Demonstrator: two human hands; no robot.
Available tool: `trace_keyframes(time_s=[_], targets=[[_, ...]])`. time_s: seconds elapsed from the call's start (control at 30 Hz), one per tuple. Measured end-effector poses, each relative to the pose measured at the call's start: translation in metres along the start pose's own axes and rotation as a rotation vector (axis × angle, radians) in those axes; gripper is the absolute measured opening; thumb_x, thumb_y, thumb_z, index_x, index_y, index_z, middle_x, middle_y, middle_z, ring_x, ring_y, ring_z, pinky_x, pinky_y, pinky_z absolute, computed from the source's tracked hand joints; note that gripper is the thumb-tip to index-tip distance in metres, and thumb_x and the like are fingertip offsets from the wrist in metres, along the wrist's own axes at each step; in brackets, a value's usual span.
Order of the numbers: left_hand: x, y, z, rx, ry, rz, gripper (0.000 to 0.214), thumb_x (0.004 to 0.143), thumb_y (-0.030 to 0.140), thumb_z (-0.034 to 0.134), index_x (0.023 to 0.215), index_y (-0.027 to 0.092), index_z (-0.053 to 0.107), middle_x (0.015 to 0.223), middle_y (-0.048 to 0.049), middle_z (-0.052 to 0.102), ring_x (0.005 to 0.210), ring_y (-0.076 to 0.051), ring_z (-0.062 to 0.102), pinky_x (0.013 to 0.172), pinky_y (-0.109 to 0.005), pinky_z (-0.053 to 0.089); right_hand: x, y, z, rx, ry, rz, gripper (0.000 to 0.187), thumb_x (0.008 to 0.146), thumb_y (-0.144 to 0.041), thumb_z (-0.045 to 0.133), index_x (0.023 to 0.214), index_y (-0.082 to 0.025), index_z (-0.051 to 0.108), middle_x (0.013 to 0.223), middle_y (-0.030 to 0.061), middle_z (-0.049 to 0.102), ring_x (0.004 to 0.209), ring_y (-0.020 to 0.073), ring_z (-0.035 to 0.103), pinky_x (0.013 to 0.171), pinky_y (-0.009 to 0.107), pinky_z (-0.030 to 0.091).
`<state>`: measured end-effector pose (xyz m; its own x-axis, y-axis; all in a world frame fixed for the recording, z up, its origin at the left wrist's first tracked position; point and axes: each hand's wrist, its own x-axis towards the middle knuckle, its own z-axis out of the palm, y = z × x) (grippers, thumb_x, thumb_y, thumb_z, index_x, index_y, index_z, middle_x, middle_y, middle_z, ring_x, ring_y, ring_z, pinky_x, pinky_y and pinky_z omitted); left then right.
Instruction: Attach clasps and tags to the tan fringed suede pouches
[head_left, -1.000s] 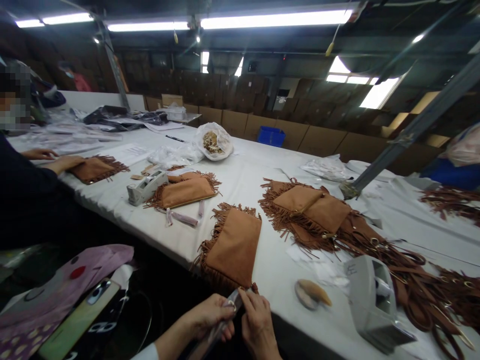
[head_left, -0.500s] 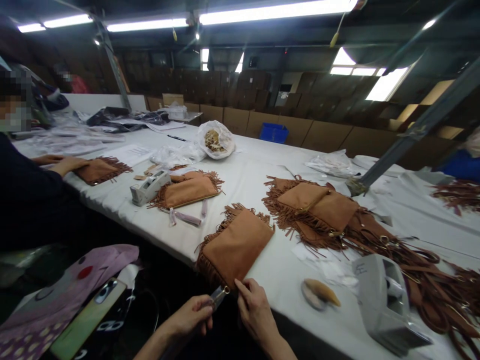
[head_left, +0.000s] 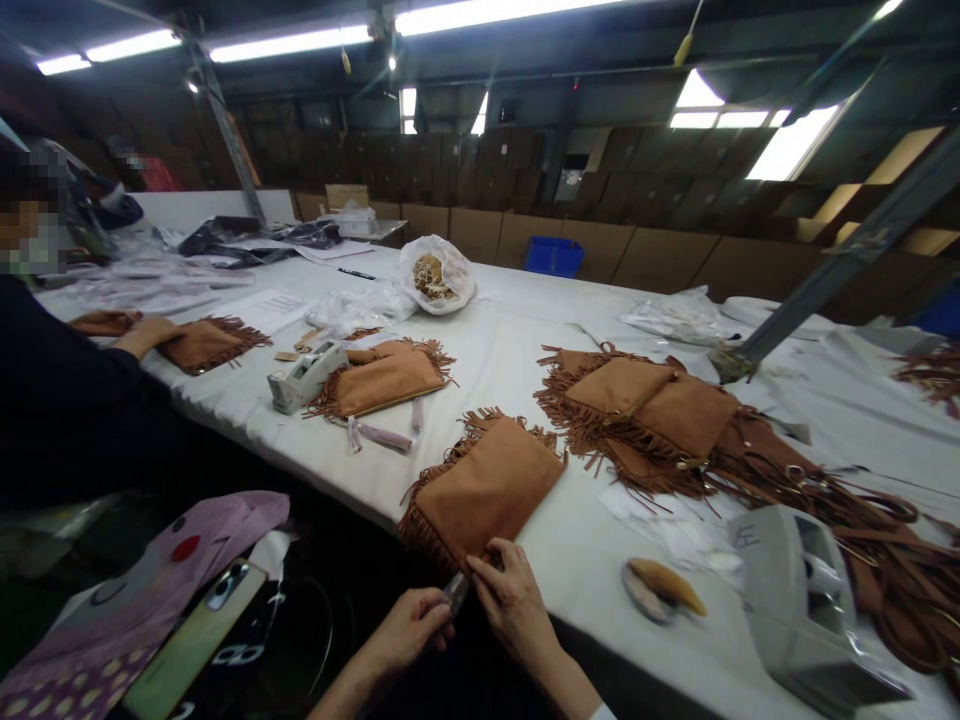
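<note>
A brown fringed bag (head_left: 491, 485) lies at the table's front edge, its lower corner toward me. My left hand (head_left: 412, 628) is closed on a strap end wrapped in clear plastic (head_left: 455, 590), held just below that corner. My right hand (head_left: 517, 605) pinches the bag's corner between thumb and fingers, right beside the wrapped end. The small fitting between my fingertips is hidden. Beyond lies another fringed bag (head_left: 394, 383), with a plastic-wrapped strap (head_left: 385, 437) in front of it.
At right, several fringed bags (head_left: 652, 405) lie piled with straps. Nearer are a tape dispenser (head_left: 795, 600) and a tan curved object (head_left: 667, 588). Another tape dispenser (head_left: 306, 377) and an open plastic bag (head_left: 457, 265) stand farther back. A co-worker's hand (head_left: 150, 335) touches a bag at left.
My left hand has moved up and right, bringing the wrapped strap end against the bag's corner. The gold ring visible there before is now covered. The view has shifted slightly.
</note>
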<state>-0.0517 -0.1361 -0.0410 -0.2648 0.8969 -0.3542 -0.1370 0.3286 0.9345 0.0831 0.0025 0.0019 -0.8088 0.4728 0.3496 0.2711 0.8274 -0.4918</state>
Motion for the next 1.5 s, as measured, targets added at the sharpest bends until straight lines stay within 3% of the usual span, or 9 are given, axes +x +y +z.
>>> trace_keyframes(time_s=[0.27,0.47,0.67,0.8,0.97,1.13,1.33,1.5], targets=[[0.02,0.005,0.019,-0.065,0.14,0.061,0.032,0.075,0.047,0.061,0.072,0.016,0.058,0.063,0.0019,0.056,0.055,-0.01,0.05,0.055,-0.023,0.04,0.0,0.004,0.003,0.011,0.038,-0.018,0.027,0.085,-0.016,0.056,0.105,-0.028,0.07,0.105,0.0089,0.055,0.094,0.023,0.056,0.081,0.04,0.054],[0.011,-0.003,0.008,-0.132,0.163,-0.018,0.048,0.067,0.061,0.064,0.07,0.014,0.06,0.056,-0.0003,0.06,0.041,-0.008,0.045,0.042,-0.021,0.027,-0.003,0.0,0.001,0.036,0.056,0.006,0.028,0.087,-0.016,0.052,0.111,-0.024,0.063,0.107,0.01,0.055,0.098,0.0233,0.055,0.085,0.041,0.053],[0.011,-0.011,0.003,-0.194,0.166,-0.018,0.05,0.063,0.061,0.069,0.073,0.012,0.063,0.058,-0.0009,0.061,0.044,-0.008,0.047,0.046,-0.021,0.034,-0.008,-0.01,0.001,-0.048,-0.001,-0.081,0.033,0.081,-0.004,0.05,0.1,-0.025,0.066,0.114,0.01,0.054,0.104,0.0256,0.052,0.086,0.043,0.051],[0.013,-0.015,0.004,-0.221,0.156,0.015,0.045,0.065,0.055,0.07,0.075,0.012,0.065,0.063,-0.0017,0.062,0.054,-0.011,0.053,0.054,-0.023,0.04,-0.012,-0.008,0.006,-0.077,0.021,-0.067,0.033,0.081,-0.006,0.049,0.104,-0.025,0.064,0.114,0.0106,0.054,0.104,0.0258,0.053,0.085,0.043,0.051],[0.009,-0.011,0.001,-0.212,0.151,0.039,0.04,0.068,0.051,0.069,0.076,0.011,0.067,0.064,-0.002,0.063,0.056,-0.011,0.052,0.056,-0.024,0.039,-0.005,-0.007,0.012,-0.096,0.036,-0.066,0.025,0.082,-0.01,0.05,0.099,-0.024,0.063,0.104,0.009,0.055,0.095,0.0243,0.054,0.081,0.04,0.05],[0.009,-0.007,-0.005,-0.189,0.132,0.047,0.039,0.068,0.049,0.07,0.076,0.011,0.068,0.065,-0.0027,0.064,0.059,-0.013,0.053,0.058,-0.025,0.039,0.008,-0.008,0.014,-0.148,-0.027,-0.085,0.017,0.078,-0.008,0.053,0.086,-0.021,0.062,0.089,0.0053,0.053,0.081,0.0206,0.05,0.072,0.033,0.046],[0.013,-0.011,-0.01,-0.185,0.091,0.055,0.039,0.07,0.048,0.068,0.079,0.01,0.069,0.065,-0.0026,0.063,0.058,-0.012,0.053,0.059,-0.025,0.039,0.013,-0.007,0.011,-0.184,-0.091,-0.127,0.015,0.078,-0.007,0.057,0.079,-0.021,0.063,0.085,0.0048,0.052,0.079,0.0197,0.047,0.068,0.03,0.042],[0.017,-0.014,-0.008,-0.187,0.095,0.057,0.041,0.068,0.052,0.07,0.073,0.011,0.067,0.063,-0.002,0.063,0.057,-0.012,0.053,0.058,-0.025,0.039,0.013,-0.006,0.009,-0.164,-0.059,-0.165,0.015,0.081,-0.009,0.058,0.081,-0.022,0.065,0.085,0.0047,0.053,0.078,0.0192,0.049,0.068,0.03,0.043]])
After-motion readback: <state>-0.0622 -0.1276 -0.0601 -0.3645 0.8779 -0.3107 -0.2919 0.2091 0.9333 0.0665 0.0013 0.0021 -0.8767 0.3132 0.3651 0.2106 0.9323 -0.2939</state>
